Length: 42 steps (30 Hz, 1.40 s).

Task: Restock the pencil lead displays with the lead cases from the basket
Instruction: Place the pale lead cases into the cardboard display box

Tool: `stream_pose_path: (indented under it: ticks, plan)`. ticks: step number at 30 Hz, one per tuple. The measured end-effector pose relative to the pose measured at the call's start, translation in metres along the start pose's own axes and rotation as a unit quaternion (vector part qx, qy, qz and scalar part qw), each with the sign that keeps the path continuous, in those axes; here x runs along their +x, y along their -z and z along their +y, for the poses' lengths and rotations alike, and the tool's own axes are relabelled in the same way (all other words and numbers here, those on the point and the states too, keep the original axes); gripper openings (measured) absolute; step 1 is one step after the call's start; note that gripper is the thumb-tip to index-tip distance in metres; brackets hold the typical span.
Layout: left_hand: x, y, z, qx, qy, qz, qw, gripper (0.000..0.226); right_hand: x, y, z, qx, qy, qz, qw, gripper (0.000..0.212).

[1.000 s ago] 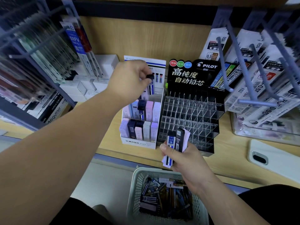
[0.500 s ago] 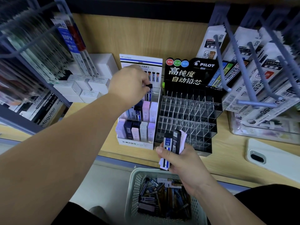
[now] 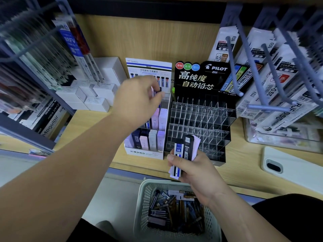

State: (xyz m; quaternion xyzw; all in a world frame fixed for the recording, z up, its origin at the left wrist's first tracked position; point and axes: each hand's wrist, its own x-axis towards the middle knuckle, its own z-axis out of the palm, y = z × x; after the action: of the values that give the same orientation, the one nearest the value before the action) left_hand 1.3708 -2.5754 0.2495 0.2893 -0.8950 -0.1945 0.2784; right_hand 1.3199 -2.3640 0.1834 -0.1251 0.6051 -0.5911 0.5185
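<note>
My left hand (image 3: 139,98) hovers over the back row of the white MONO display (image 3: 145,152) and pinches a dark lead case (image 3: 160,89) at its top end. The display's rows hold pink, lilac and dark cases. My right hand (image 3: 194,170) grips a small bunch of lead cases (image 3: 183,151), one marked 0.5 HB, in front of the black Pilot display (image 3: 199,123), whose clear slots stand bare. A white basket (image 3: 145,193) with several dark lead cases sits below the shelf edge.
White boxes (image 3: 97,95) are stacked left of the MONO display. Pen refill packs hang on hooks (image 3: 258,84) at the right and in racks at the left. A white phone (image 3: 288,165) lies on the wooden shelf at the right, beside a clear box (image 3: 279,137).
My left hand has come down a little with the dark case toward the back row of the MONO display. My right hand keeps its bunch of cases in about the same place.
</note>
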Motion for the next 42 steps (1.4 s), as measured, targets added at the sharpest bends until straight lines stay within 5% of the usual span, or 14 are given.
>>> stream_pose_path:
  ticks: [7, 15, 17, 19, 29, 42]
  plan:
    - [-0.086, 0.003, 0.028, -0.294, 0.206, -0.207, 0.91, 0.002, -0.007, -0.007, -0.004, -0.015, 0.021, -0.021, 0.999, 0.007]
    - [-0.108, 0.003, 0.029, -0.413, 0.323, -0.144, 0.839, 0.011, -0.014, -0.011, -0.003, -0.031, 0.03, -0.043, 0.998, 0.007]
    - [-0.102, 0.008, 0.029, -0.419, 0.317, -0.12, 0.842, 0.013, -0.014, -0.008, -0.002, -0.015, 0.027, -0.029, 0.999, 0.022]
    - [-0.089, 0.016, 0.028, -0.415, 0.3, -0.093, 0.854, 0.017, -0.013, -0.005, -0.002, -0.001, 0.022, -0.014, 1.0, 0.014]
    - [0.011, 0.039, 0.006, -0.155, 0.078, -0.052, 0.983, 0.019, -0.009, -0.002, -0.004, 0.008, 0.02, -0.01, 1.0, 0.011]
    - [0.034, -0.001, -0.021, 0.018, -0.02, -0.078, 0.997, 0.015, -0.005, 0.0, -0.002, 0.008, 0.026, -0.001, 1.0, 0.015]
